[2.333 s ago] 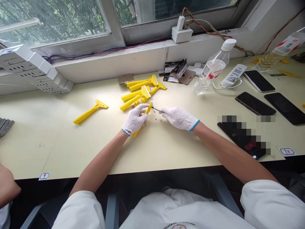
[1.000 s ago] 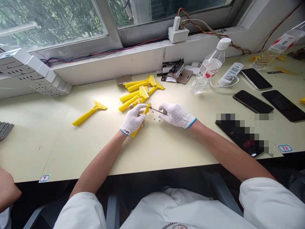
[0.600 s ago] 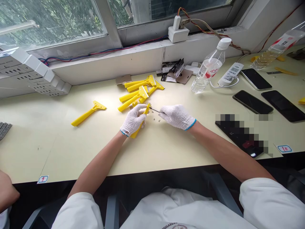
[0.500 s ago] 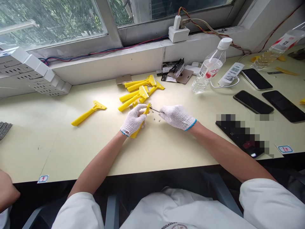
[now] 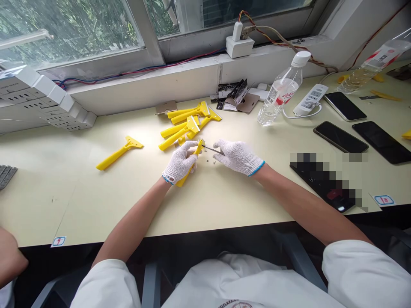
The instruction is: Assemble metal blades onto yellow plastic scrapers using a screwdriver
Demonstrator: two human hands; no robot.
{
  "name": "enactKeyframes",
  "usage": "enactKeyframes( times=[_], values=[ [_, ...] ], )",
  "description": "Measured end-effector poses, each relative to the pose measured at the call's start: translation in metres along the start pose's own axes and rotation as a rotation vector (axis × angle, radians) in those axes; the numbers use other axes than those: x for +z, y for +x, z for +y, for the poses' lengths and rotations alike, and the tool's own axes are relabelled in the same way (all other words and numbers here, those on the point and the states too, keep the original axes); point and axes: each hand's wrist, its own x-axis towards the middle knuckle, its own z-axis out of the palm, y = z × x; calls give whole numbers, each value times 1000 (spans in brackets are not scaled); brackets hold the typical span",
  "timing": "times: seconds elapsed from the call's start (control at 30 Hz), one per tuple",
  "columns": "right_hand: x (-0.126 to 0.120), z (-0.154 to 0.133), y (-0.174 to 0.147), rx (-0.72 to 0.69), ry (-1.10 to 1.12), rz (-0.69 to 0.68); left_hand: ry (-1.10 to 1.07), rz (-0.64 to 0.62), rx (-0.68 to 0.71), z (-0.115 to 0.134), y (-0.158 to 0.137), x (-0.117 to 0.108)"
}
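Note:
My left hand (image 5: 180,164), in a white knit glove, is closed around the handle of a yellow scraper (image 5: 183,180), whose head points up and away from me. My right hand (image 5: 240,158), gloved the same way, holds a thin screwdriver (image 5: 212,149) between thumb and fingers. The screwdriver's tip meets the scraper's head; the exact contact is too small to make out. Just below the shaft lie a few tiny metal pieces (image 5: 214,162), apparently screws or nuts. Several more yellow scrapers (image 5: 175,139) are piled beyond my left hand. Another scraper (image 5: 118,155) lies alone to the left.
A water bottle (image 5: 279,96) and a power strip (image 5: 311,100) stand to the back right, near several phones (image 5: 341,137). Black packaging (image 5: 237,96) lies against the wall. White boxes (image 5: 38,96) are stacked at left. Another person's arm (image 5: 11,259) shows at the left edge.
The fingers of my right hand have loosened and shifted on the screwdriver, so more of its shaft shows. My left hand and the scraper have stayed nearly still.

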Motion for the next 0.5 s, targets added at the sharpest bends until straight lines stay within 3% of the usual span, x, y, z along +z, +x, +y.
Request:
enactKeyframes(
  times=[0.5],
  values=[
    [1, -6, 0, 24, -42, 5, -1, -12, 4, 2, -1, 0]
  ],
)
